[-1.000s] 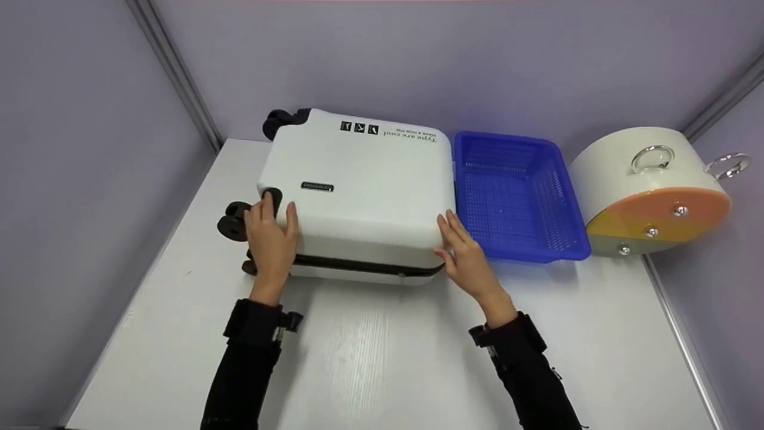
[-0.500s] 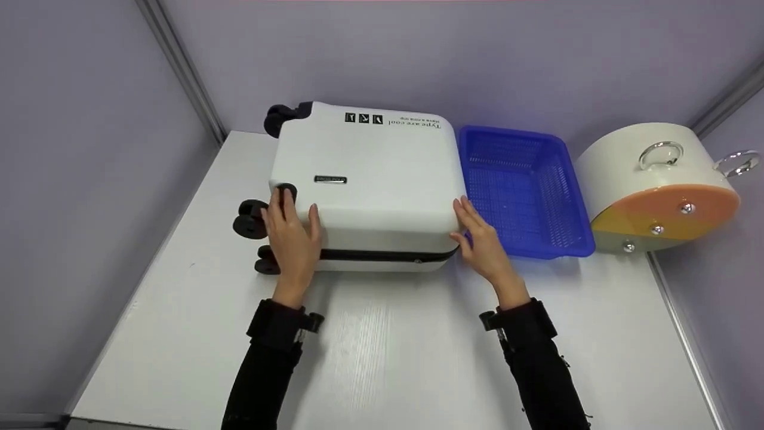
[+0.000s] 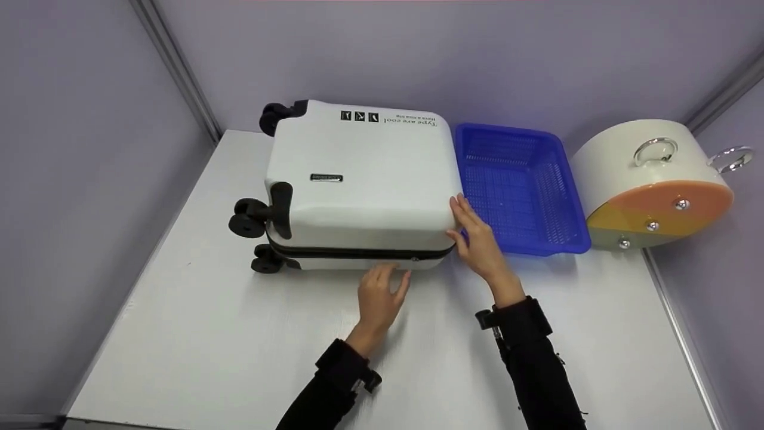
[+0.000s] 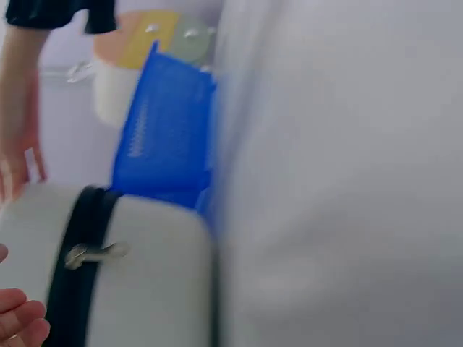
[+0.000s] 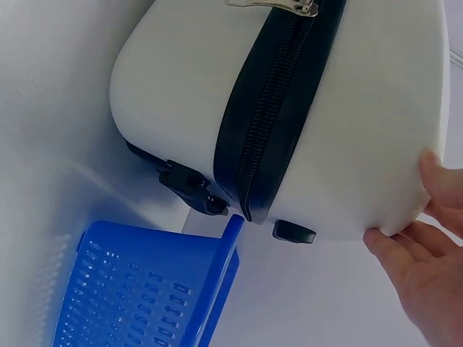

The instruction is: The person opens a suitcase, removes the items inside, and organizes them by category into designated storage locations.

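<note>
A white hard-shell suitcase (image 3: 370, 173) lies flat on its side, black wheels (image 3: 248, 218) pointing left. Its black zipper (image 5: 271, 108) runs along the side nearest me, with a metal zipper pull (image 4: 94, 253) towards the right end. My left hand (image 3: 379, 295) is just in front of that side, left of the pull, fingers loosely bent and holding nothing; whether the fingertips touch the shell I cannot tell. My right hand (image 3: 477, 242) rests on the suitcase's near right corner, fingers extended over the end and thumb on the near side.
A blue plastic basket (image 3: 582, 239) stands close against the suitcase's right end. Further right is a cream round drawer box (image 3: 621, 152) with metal handles and coloured drawer fronts. Grey-lilac panels enclose the white table (image 3: 197, 334) at the back and sides.
My left hand has left the wheel end and moved right and towards me, to the zipper side. The suitcase shifted slightly right earlier. My right hand stays on its corner.
</note>
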Action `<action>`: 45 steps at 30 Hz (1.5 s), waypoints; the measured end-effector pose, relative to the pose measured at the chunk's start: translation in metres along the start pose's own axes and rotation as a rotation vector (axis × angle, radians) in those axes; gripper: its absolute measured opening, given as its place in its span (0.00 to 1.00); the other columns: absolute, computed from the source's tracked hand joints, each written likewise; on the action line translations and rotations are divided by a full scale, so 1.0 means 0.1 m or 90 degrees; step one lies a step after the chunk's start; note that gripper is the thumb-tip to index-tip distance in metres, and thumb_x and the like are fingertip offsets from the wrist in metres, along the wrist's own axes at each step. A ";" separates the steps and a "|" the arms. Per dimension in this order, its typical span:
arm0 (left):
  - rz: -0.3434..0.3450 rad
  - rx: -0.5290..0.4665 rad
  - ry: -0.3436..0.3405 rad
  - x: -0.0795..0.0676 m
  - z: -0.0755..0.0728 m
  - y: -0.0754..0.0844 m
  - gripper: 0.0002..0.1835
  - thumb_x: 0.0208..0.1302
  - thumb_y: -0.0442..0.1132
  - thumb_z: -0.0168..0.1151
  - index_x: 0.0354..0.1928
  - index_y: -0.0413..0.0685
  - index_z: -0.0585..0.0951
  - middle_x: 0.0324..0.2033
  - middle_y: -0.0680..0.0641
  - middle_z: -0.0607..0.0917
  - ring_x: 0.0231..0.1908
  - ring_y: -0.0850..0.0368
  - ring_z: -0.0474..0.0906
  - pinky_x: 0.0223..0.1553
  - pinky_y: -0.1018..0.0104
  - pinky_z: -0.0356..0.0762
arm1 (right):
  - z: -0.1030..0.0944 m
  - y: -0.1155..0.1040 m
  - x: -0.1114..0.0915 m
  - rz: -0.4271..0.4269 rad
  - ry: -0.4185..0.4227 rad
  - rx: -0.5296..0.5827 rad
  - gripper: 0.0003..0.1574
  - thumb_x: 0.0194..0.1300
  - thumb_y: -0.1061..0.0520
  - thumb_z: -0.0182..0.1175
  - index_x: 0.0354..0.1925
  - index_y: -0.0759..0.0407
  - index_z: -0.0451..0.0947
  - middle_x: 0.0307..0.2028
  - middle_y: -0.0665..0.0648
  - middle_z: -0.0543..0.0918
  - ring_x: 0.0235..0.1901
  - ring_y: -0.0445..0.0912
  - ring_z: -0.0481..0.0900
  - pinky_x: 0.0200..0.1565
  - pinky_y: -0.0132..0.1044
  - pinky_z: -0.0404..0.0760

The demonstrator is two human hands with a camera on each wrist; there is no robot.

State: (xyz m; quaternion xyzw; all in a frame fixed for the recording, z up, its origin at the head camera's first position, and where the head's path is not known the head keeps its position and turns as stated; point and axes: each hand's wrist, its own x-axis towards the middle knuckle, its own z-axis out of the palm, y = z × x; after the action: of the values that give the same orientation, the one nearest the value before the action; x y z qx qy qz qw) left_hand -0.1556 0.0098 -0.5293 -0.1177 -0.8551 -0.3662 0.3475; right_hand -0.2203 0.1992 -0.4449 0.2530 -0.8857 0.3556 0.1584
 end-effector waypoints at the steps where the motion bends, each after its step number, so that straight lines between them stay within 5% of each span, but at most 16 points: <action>1: -0.012 0.006 -0.019 -0.03 0.07 0.00 0.13 0.52 0.43 0.64 0.33 0.39 0.80 0.30 0.46 0.81 0.33 0.54 0.78 0.35 0.63 0.75 | 0.00 0.00 0.00 -0.003 0.004 -0.002 0.34 0.57 0.67 0.57 0.61 0.70 0.58 0.61 0.69 0.58 0.61 0.58 0.55 0.60 0.44 0.54; 8: -0.096 0.040 -0.118 -0.05 0.39 0.00 0.15 0.51 0.47 0.64 0.31 0.39 0.82 0.28 0.45 0.83 0.29 0.53 0.80 0.27 0.64 0.76 | 0.02 0.01 -0.02 -0.018 0.015 0.002 0.34 0.57 0.67 0.56 0.60 0.71 0.58 0.60 0.70 0.58 0.61 0.59 0.55 0.59 0.46 0.55; 17: -0.210 -0.031 -0.129 -0.01 0.53 0.05 0.15 0.54 0.49 0.61 0.22 0.44 0.80 0.20 0.48 0.82 0.20 0.55 0.79 0.21 0.66 0.74 | 0.04 0.02 -0.01 -0.022 0.022 0.009 0.33 0.58 0.66 0.56 0.60 0.71 0.58 0.60 0.70 0.59 0.60 0.61 0.56 0.59 0.46 0.55; 26: -0.190 -0.025 -0.134 0.02 0.43 0.14 0.13 0.58 0.41 0.57 0.17 0.47 0.77 0.13 0.54 0.78 0.13 0.65 0.71 0.14 0.72 0.68 | 0.05 0.02 -0.02 -0.020 0.034 0.004 0.33 0.57 0.67 0.57 0.60 0.71 0.59 0.60 0.70 0.59 0.60 0.60 0.57 0.59 0.45 0.55; 32: -0.171 0.044 -0.149 0.02 0.35 0.17 0.18 0.60 0.39 0.54 0.12 0.47 0.71 0.10 0.52 0.74 0.11 0.63 0.64 0.11 0.68 0.65 | 0.05 0.03 -0.03 -0.013 0.031 0.013 0.35 0.56 0.68 0.58 0.60 0.70 0.59 0.61 0.68 0.59 0.61 0.56 0.56 0.60 0.44 0.55; 38: -0.155 0.092 -0.188 0.01 0.29 0.17 0.17 0.63 0.38 0.52 0.16 0.42 0.75 0.11 0.48 0.76 0.11 0.61 0.68 0.10 0.68 0.66 | 0.08 0.02 -0.03 0.002 0.040 0.011 0.41 0.52 0.60 0.64 0.61 0.69 0.59 0.61 0.67 0.59 0.61 0.55 0.56 0.58 0.45 0.58; 45: -0.155 0.107 -0.184 0.02 0.19 0.08 0.15 0.63 0.39 0.52 0.20 0.40 0.78 0.14 0.45 0.79 0.14 0.53 0.76 0.12 0.63 0.70 | 0.10 -0.01 -0.02 0.020 0.066 0.004 0.41 0.49 0.60 0.65 0.60 0.70 0.60 0.60 0.68 0.60 0.61 0.57 0.57 0.58 0.44 0.58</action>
State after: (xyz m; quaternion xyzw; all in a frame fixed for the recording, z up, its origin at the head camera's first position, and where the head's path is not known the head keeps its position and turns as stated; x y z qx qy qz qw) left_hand -0.1632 0.0290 -0.5325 -0.0358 -0.9315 -0.3123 0.1828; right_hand -0.2190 0.1921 -0.4528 0.2207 -0.8792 0.3731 0.1976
